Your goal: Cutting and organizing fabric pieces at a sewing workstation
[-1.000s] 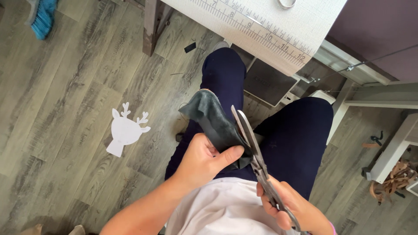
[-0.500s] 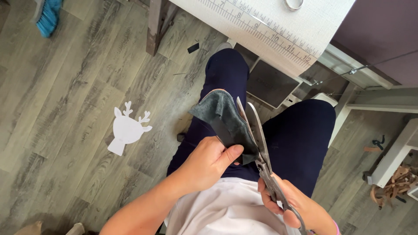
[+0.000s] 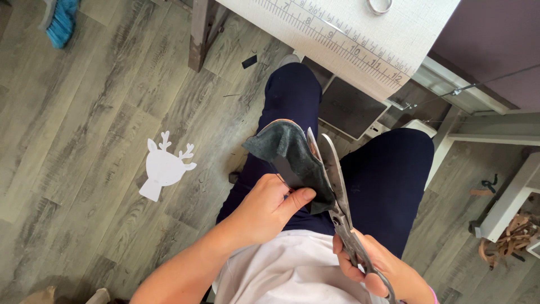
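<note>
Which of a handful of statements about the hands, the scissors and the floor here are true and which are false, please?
1. The left hand pinches a dark grey piece of material. True.
2. The right hand holds a pair of metal scissors. True.
3. The scissor blades are fully closed. False: they stand slightly apart along the edge of the material.
4. A white reindeer-shaped paper cutout lies on the wooden floor. True.
5. The cutout rests on the person's lap. False: it lies on the floor, apart from the legs.
6. The blue brush lies beside the right hand. False: it is at the top left corner, far from both hands.
</note>
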